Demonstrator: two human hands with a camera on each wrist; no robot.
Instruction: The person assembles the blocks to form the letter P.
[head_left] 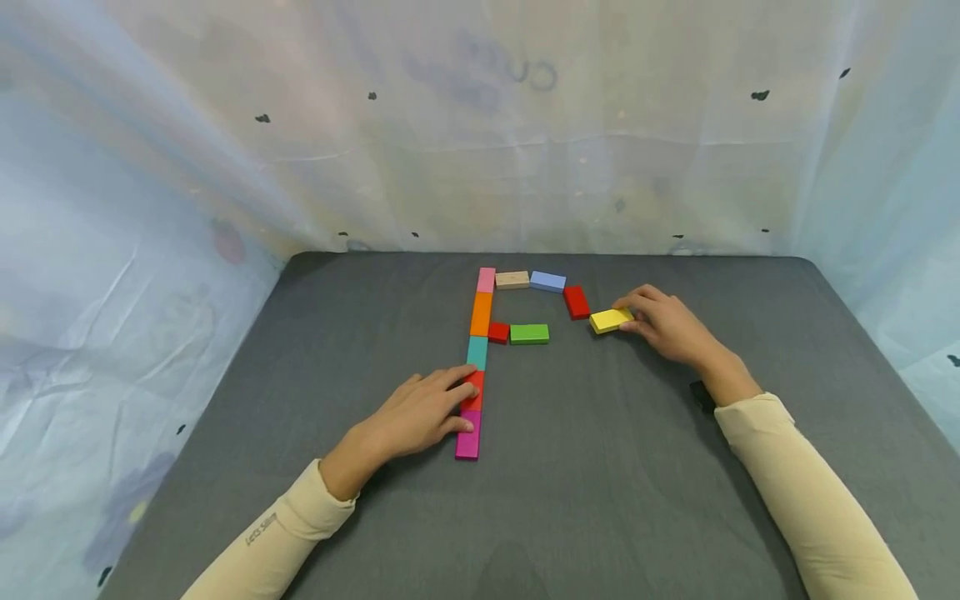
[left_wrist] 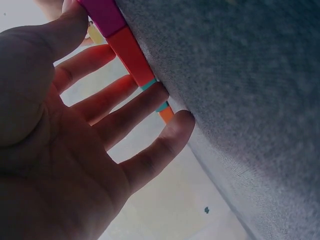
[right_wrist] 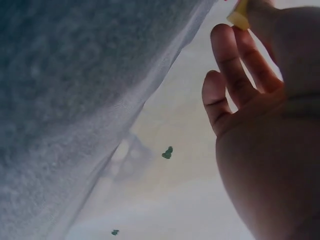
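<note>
Cream sleeves come in from the bottom corners of the head view, so starting there; the left hand (head_left: 420, 414) lies flat in the lower middle of the frame, fingers straight and a bit spread, tips pressing on the red block (head_left: 473, 390) and the magenta block (head_left: 468, 439) at the bottom end of the column; nothing is curled round anything, it just rests on top; the left wrist view shows the same fingers (left_wrist: 131, 111) fanned out against that red and magenta edge.

Going up the column from there: teal block (head_left: 477, 352), orange block (head_left: 482, 313), pink block (head_left: 486, 279) at the top, all end to end on the grey mat (head_left: 637, 467); from the pink one a row runs to the right along the upper middle: tan block (head_left: 512, 279), blue block (head_left: 548, 281), then a dark red block (head_left: 576, 302) angled downward; a second short row branches off just below the orange one: small red block (head_left: 498, 332) and green block (head_left: 529, 333), touching each other.

Right of centre, the yellow block (head_left: 611, 319) sits tilted on the mat just beside the dark red one, not quite touching as far as I can tell; the right hand (head_left: 663, 322) pinches it with curled fingertips on its right end; in the right wrist view you only get a corner of yellow at the top edge by the fingers (right_wrist: 235, 60); pale wrinkly sheeting (head_left: 150, 250) hangs around the whole mat.
</note>
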